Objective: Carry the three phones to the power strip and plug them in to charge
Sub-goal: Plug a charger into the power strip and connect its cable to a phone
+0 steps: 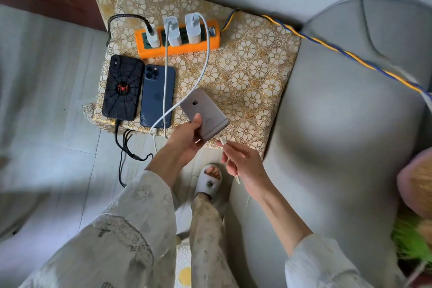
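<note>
A grey sofa point(339, 124) fills the right side, and against it lies a gold floral cushion point(245, 72) that carries everything for the job. At its far edge sits the orange power strip point(177, 48) with three white adapters point(174, 30) plugged in. Nearer, the black spider-web phone point(122, 87) and the blue phone point(156, 96) lie face down side by side, each with a cable at its bottom end. The silver phone point(204, 113) is held tilted above the cushion's near edge, the left hand point(187, 140) closed around its lower part. The right hand point(243, 162) pinches the white connector point(222, 141), its tip just beside the phone's bottom edge. This looks like the last plug-in. It should go best with the phone held steady, the connector lined up straight with the port, and pushed along the phone's axis rather than at an angle; then the phone can be laid beside the others without tugging the white cable point(198, 77).
</note>
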